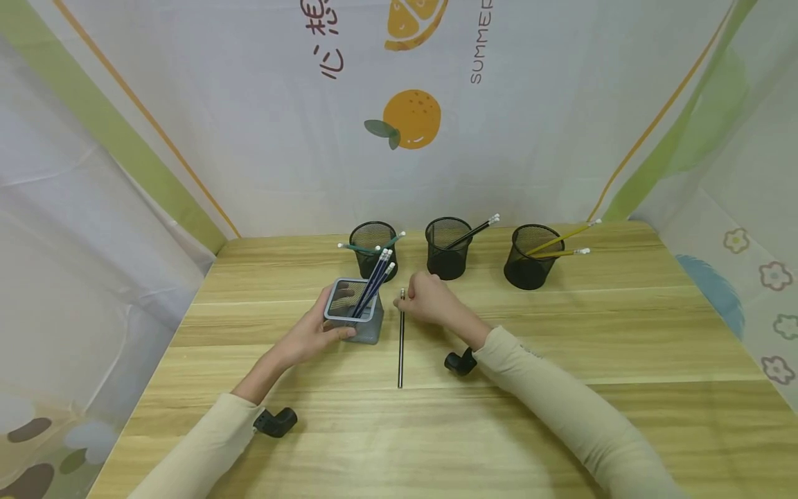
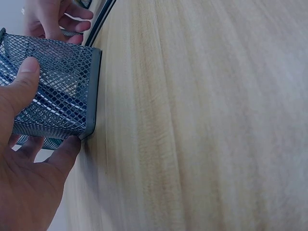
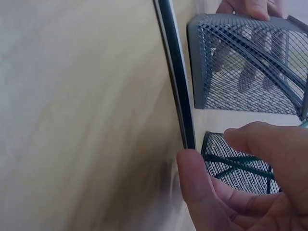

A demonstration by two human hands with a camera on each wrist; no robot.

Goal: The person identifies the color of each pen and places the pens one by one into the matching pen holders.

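Note:
My left hand [image 1: 312, 336] grips a grey square mesh pencil holder [image 1: 369, 332] from its left side, the thumb on the near face. Several dark blue pencils [image 1: 381, 272] lean out of it to the upper right. Just right of the holder, a black pencil [image 1: 401, 353] lies on the table, its white eraser end pointing away from me. Over that end is my right hand [image 1: 433, 299]. In the right wrist view a fingertip touches the black pencil [image 3: 180, 86], while the thumb [image 3: 255, 137] stands apart from it.
Behind stand three round black mesh cups: the left cup [image 1: 368, 267] with green pencils, the middle cup [image 1: 446, 265] with black ones, the right cup [image 1: 525, 274] with yellow ones. A printed curtain [image 1: 299, 173] hangs behind the wooden table [image 1: 561, 423].

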